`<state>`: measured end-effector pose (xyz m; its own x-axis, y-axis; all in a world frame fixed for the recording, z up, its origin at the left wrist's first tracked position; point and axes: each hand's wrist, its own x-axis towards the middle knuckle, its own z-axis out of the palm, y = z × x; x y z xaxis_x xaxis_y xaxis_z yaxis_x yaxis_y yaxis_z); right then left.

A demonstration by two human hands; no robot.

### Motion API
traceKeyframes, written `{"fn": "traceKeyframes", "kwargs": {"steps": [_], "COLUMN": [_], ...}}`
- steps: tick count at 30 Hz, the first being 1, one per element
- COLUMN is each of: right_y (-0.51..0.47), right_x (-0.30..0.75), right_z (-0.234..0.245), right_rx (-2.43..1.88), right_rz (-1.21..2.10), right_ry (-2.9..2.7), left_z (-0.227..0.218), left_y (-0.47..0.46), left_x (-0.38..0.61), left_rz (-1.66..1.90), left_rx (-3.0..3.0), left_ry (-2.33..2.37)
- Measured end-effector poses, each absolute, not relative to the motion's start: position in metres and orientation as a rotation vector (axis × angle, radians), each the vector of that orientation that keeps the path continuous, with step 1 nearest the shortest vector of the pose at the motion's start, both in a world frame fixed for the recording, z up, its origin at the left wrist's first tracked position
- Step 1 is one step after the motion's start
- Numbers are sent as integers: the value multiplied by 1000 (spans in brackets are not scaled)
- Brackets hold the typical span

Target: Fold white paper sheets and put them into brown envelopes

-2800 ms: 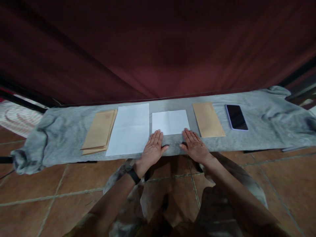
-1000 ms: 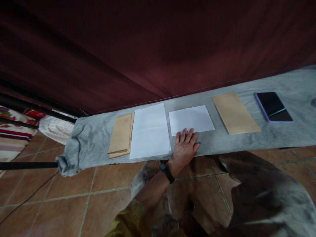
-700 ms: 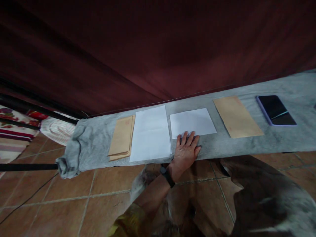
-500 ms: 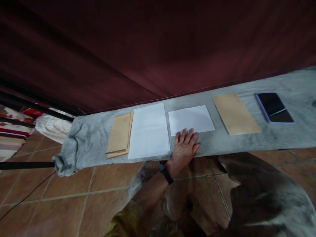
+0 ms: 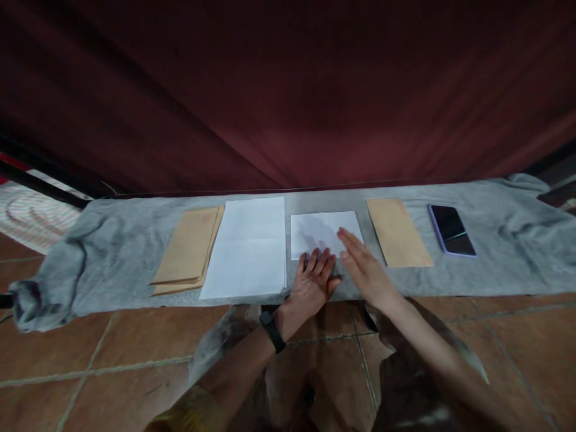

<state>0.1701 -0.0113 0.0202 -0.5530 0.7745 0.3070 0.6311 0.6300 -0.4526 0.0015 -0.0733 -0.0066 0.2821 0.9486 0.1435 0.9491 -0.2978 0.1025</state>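
My left hand [image 5: 312, 283] lies flat and open on the grey cloth [image 5: 112, 252], fingertips at the near edge of a small folded white sheet [image 5: 315, 231]. Over that sheet's near right corner hovers my right hand [image 5: 364, 269], fingers stretched out together, holding nothing. A black band is on my left wrist. Left of the small sheet lies a larger white paper [image 5: 247, 246]. A brown envelope [image 5: 398, 231] lies just right of the small sheet.
A stack of brown envelopes [image 5: 186, 249] sits left of the large paper. A dark phone [image 5: 450, 229] in a purple case lies at the right. A dark red curtain [image 5: 288, 90] hangs behind the bench. Tiled floor [image 5: 90, 360] lies below.
My right hand, out of view a second ago, has come back over the small sheet. My left hand stays flat on the cloth. The view has swung back to the right.
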Motion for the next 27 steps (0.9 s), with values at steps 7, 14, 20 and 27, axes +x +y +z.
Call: {"fn": "traceKeyframes", "kwargs": {"steps": [7,14,20,27], "right_y": [-22,-29,-32,-33], "right_x": [165,185,199,206], "right_z": [-23,-28,-34,-35], "right_rx": [-1098,-1154,-1265,-1343], "right_rz": [287,99,9,-54], "right_ry": [-2635,-2575,-2520,-2500], "left_z": [-6,-8,-17,-16], "left_y": [-76,-83,-91,-91], "left_x": [-8,-27,-30,-23], "left_rz": [-317,-326,-307,-279], "left_rx": [-2515,-2445,-2315,-2209], "left_ry": [-1885,-1942,-2051,-2118]}}
